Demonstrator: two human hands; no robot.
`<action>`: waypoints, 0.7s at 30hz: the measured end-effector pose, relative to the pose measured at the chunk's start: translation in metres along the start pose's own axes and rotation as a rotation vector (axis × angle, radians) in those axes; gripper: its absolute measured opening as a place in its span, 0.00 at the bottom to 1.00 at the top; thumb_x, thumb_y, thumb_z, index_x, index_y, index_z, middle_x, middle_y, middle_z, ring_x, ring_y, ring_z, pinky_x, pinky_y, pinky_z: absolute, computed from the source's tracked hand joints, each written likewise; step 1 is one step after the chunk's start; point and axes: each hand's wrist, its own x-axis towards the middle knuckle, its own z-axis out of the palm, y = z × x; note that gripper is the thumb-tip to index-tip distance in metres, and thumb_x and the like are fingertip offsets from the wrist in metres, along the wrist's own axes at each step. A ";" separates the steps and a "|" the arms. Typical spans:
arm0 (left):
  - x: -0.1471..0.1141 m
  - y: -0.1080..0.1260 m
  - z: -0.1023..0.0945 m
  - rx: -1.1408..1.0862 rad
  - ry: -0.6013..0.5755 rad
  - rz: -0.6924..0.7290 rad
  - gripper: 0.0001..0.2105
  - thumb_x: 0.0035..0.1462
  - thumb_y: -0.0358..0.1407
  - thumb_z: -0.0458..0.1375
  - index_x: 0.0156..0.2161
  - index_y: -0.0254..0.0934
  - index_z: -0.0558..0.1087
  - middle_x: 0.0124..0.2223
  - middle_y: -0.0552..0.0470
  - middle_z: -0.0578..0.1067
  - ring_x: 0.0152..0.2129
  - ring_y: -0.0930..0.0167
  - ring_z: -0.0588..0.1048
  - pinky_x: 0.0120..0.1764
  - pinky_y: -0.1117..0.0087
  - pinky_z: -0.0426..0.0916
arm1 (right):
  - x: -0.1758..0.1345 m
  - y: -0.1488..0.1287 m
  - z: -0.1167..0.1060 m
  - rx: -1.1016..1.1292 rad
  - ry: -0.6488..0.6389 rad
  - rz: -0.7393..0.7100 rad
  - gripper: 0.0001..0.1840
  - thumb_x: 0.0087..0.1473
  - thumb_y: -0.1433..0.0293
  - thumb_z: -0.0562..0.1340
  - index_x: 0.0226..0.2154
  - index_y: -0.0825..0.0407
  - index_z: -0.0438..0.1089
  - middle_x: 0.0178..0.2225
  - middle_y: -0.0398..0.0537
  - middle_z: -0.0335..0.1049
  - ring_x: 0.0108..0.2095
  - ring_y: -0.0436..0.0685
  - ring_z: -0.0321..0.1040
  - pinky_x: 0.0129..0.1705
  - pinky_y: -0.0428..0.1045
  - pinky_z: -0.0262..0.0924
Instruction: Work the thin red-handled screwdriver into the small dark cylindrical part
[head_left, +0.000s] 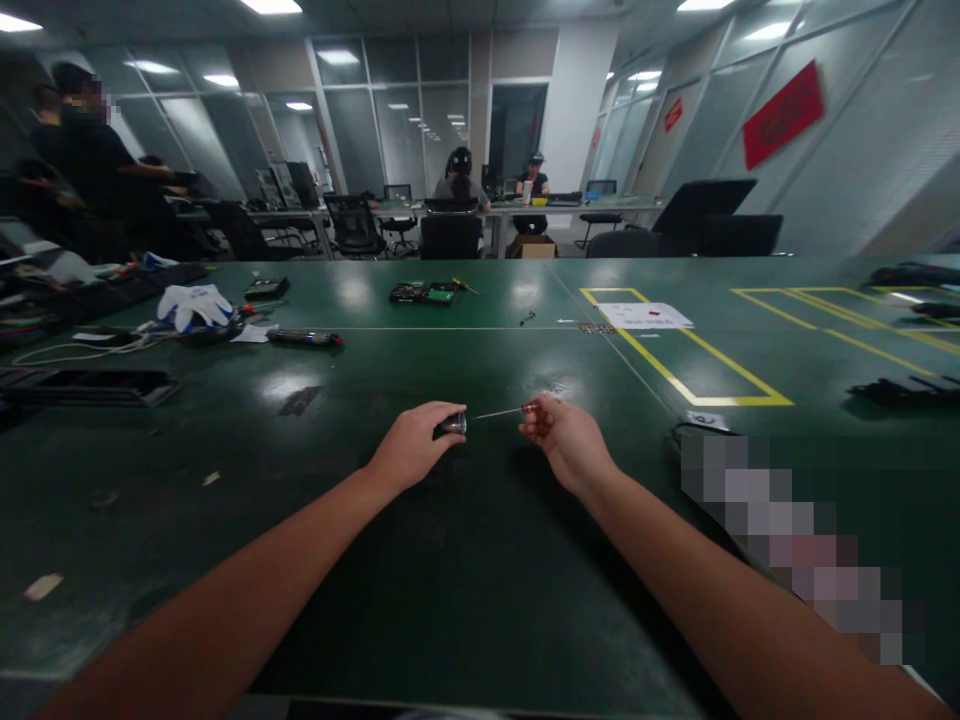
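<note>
- Head view: left grip (414, 445) is pinching a small dark cylinder (454, 424) between thumb and fingers, shiny end facing right.
- Right grip (564, 438) is pinching a thin-shafted tool (501, 413) by its reddish handle end; the other fingers are curling in.
- Tool shaft is running left, roughly level, tip pointing at the cylinder's shiny end. Tip is sitting just beside it; can't tell if it's touching.
- Both hands are working over the middle of the green worktop (420, 600), forearms coming in from the near edge.
- Far of the hands: green circuit boards (424, 292) are lying near a small yellow item (459, 285).
- Far left: white-and-blue gloves (193, 306) are lying bunched up; a dark pen-like tool (304, 338) with a red end is lying right of them. A black tray-like part (86, 387) is sitting nearer, at the left edge.
- Far right: printed sheet (649, 316) is lying across a yellow tape outline (735, 399).
- Near left: a pale scrap (43, 586) is lying flat.
- Background: two people are sitting at another desk (585, 206); a person in dark clothes (94, 160) is standing at left.
</note>
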 end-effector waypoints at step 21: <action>-0.007 0.005 0.002 -0.124 0.069 -0.039 0.19 0.56 0.31 0.68 0.53 0.40 0.76 0.50 0.49 0.79 0.46 0.64 0.77 0.53 0.60 0.71 | -0.021 -0.004 0.018 -0.224 -0.092 -0.275 0.18 0.57 0.53 0.65 0.37 0.51 0.74 0.33 0.47 0.76 0.33 0.55 0.73 0.41 0.53 0.68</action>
